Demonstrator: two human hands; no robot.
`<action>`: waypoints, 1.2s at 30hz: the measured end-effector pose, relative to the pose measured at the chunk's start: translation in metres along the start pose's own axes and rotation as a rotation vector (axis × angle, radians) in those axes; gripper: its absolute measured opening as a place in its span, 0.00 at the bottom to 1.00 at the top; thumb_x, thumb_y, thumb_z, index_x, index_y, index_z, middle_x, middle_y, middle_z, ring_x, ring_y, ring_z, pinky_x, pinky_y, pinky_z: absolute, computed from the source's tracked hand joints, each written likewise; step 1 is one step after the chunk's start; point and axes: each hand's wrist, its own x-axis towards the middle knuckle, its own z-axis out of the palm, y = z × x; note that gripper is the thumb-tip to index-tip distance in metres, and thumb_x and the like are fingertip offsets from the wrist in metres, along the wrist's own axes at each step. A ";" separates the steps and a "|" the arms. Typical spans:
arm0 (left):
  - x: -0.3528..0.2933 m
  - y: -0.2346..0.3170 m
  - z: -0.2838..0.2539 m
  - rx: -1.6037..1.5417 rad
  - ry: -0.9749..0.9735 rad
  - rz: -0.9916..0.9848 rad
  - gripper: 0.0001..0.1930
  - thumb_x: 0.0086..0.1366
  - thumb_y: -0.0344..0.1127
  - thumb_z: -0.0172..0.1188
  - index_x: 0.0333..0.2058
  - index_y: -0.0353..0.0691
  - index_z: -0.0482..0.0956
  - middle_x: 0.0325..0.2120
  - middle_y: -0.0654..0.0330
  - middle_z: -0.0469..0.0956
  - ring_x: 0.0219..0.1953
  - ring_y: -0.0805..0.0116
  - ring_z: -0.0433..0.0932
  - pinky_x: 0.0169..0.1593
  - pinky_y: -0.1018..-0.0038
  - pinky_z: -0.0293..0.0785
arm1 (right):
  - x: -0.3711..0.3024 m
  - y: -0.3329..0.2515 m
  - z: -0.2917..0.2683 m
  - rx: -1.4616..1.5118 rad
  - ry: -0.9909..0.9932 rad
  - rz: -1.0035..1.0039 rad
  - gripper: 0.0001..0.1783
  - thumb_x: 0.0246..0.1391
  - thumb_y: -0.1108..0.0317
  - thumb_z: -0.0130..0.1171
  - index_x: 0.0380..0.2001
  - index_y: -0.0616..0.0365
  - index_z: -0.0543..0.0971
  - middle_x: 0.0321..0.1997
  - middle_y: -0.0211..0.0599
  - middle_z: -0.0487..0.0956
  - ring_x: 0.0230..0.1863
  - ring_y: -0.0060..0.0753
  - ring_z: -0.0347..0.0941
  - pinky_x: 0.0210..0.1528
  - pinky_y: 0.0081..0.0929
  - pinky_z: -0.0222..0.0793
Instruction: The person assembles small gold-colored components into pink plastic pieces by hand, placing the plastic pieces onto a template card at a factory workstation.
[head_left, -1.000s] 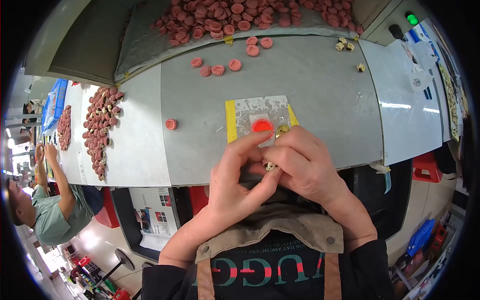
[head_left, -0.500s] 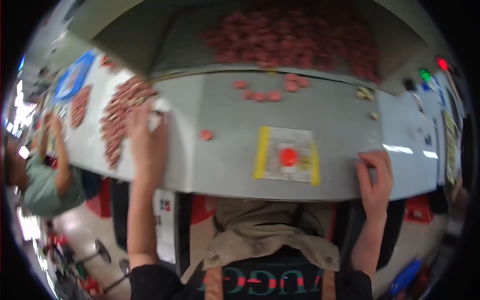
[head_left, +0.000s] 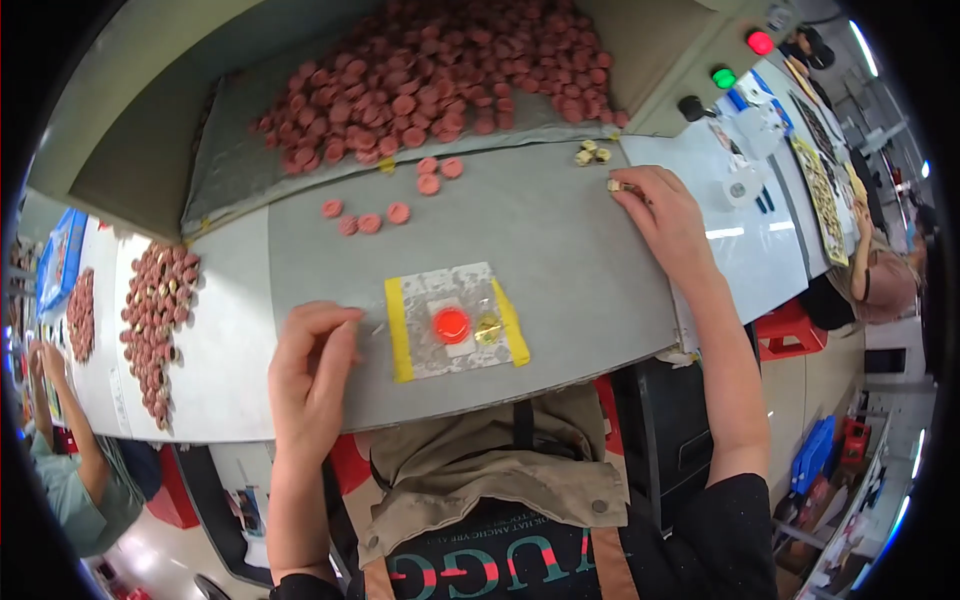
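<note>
My left hand (head_left: 315,370) has come off the long pile of pink ridged cups w/ cream-and-dark fillings (head_left: 150,300) & is now left of the speckled mat. Fingers loosely curled, thumb a bit off the index, nothing btwn the tips; can't see into the palm. The lone pink cup that sat abt there is out of sight; can't tell if it's in or under my hand.

My right hand (head_left: 668,220) has gone out to the bench's far R: thumb + index pinched tight on a small cream-and-black piece (head_left: 614,186); can't tell if it's lifted. So R has its piece, L unsure.

Rest, L to R: blue plastic tray (head_left: 62,262), co-worker's green sleeve (head_left: 60,495), then the filled pile. Loose pink ridged cups (head_left: 370,222) lie past the mat, below a big heap of pink cups (head_left: 400,100) under the grey hood. Speckled grey-white mat (head_left: 420,358), yellow tape each side, bears a bright-red round disc (head_left: 451,325) & small clear-yellow bit (head_left: 488,329), both btwn my hands. Cluster of cream-and-black pieces (head_left: 592,153) just past my R fingertips; hood's wall (head_left: 660,70) close behind limits reach there.
</note>
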 end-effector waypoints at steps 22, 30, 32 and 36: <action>-0.010 0.010 0.028 -0.808 -0.105 -0.266 0.12 0.59 0.19 0.57 0.42 0.35 0.73 0.37 0.67 0.72 0.39 0.82 0.70 0.44 0.83 0.69 | 0.028 -0.110 0.008 0.296 -0.427 0.190 0.06 0.55 0.73 0.57 0.36 0.61 0.74 0.33 0.39 0.74 0.35 0.40 0.73 0.36 0.29 0.70; -0.011 0.000 0.024 -0.932 -0.065 -0.222 0.14 0.63 0.25 0.58 0.48 0.33 0.74 0.38 0.66 0.74 0.43 0.78 0.73 0.49 0.79 0.71 | 0.019 -0.108 0.046 -0.082 -0.137 -0.047 0.07 0.55 0.71 0.59 0.32 0.62 0.73 0.30 0.39 0.72 0.29 0.37 0.71 0.31 0.30 0.68; -0.011 0.000 0.017 -0.945 -0.114 -0.271 0.15 0.63 0.25 0.58 0.49 0.34 0.73 0.41 0.63 0.74 0.44 0.77 0.73 0.51 0.78 0.71 | 0.017 -0.109 0.043 0.026 -0.166 0.043 0.07 0.55 0.71 0.58 0.34 0.62 0.73 0.31 0.39 0.73 0.30 0.37 0.72 0.32 0.29 0.68; -0.011 -0.004 0.009 -0.974 -0.163 -0.310 0.16 0.65 0.29 0.58 0.51 0.33 0.73 0.41 0.62 0.75 0.45 0.77 0.73 0.52 0.77 0.71 | 0.023 -0.113 0.026 0.279 -0.236 0.252 0.12 0.56 0.72 0.57 0.44 0.61 0.75 0.37 0.42 0.75 0.36 0.34 0.73 0.39 0.26 0.68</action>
